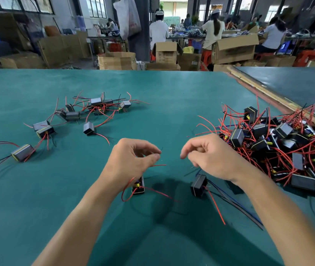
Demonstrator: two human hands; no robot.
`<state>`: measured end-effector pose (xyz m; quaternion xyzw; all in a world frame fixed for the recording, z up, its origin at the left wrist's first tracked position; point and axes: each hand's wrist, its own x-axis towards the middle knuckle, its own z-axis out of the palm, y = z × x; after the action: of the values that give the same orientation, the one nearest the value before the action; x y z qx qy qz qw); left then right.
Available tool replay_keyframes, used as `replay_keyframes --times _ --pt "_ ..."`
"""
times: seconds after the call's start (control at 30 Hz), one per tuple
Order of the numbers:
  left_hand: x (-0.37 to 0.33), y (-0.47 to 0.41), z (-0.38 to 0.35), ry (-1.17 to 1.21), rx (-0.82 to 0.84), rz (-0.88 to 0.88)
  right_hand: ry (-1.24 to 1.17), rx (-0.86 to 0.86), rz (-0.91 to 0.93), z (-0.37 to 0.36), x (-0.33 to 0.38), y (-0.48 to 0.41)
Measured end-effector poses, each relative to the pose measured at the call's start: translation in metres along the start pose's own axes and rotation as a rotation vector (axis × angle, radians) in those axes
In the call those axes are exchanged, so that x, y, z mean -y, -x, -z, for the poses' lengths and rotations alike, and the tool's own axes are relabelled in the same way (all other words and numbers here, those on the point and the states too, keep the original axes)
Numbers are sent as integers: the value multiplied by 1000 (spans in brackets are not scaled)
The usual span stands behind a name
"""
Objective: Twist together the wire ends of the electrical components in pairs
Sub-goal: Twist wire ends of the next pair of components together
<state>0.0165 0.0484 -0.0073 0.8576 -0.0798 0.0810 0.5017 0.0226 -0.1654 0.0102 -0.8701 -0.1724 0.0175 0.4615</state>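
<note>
Green desk [172, 89] in busy workshop. Mid-pairing, near front edge: left hand [133, 158] pinching black wire end [161, 149] above left component [138, 187]; right hand [208, 154] curled, grip unclear, above right component [199, 186]. Next: bring both ends together, then twist.

Two hands, left hand [131, 162] and right hand [212, 156], two near components [199, 186], about ten scattered components [72, 115], one uncountable heap [287, 146], one counter [172, 89].
</note>
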Motion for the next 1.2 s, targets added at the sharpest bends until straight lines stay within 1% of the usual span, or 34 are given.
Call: replay_keyframes --times 0.03,0.17,0.23,0.37,0.5,0.6,0.63,0.7,0.77,0.83,0.93,1.07,1.2 --pt "0 0 0 2 -1 11 59 56 -31 5 -2 1" --pt "3 1 -1 -4 -9 38 229 458 -167 38 -9 15" --pt "2 0 -1 -20 -6 41 222 540 -162 46 -10 18" --pt "2 -1 -3 -49 18 36 182 608 -93 38 -9 15" --pt "4 -1 -4 -30 20 48 166 512 -42 25 -10 12" --pt "1 -2 -4 43 18 59 142 326 -39 14 -9 7" --pt "1 -1 -4 65 16 67 165 264 -43 9 -9 4" --pt "0 -1 -4 94 9 88 238 198 -57 0 -9 1" --pt "1 -1 -5 99 11 108 323 180 -71 -8 -8 1" --pt "2 0 -7 111 25 128 358 179 -89 -15 -7 3" --pt "1 0 -10 143 55 164 327 169 -111 -26 -7 4" --pt "-2 1 -12 137 97 191 274 142 -85 -34 -3 5" --pt "-4 3 -15 190 107 189 308 133 -52 -36 -1 8"
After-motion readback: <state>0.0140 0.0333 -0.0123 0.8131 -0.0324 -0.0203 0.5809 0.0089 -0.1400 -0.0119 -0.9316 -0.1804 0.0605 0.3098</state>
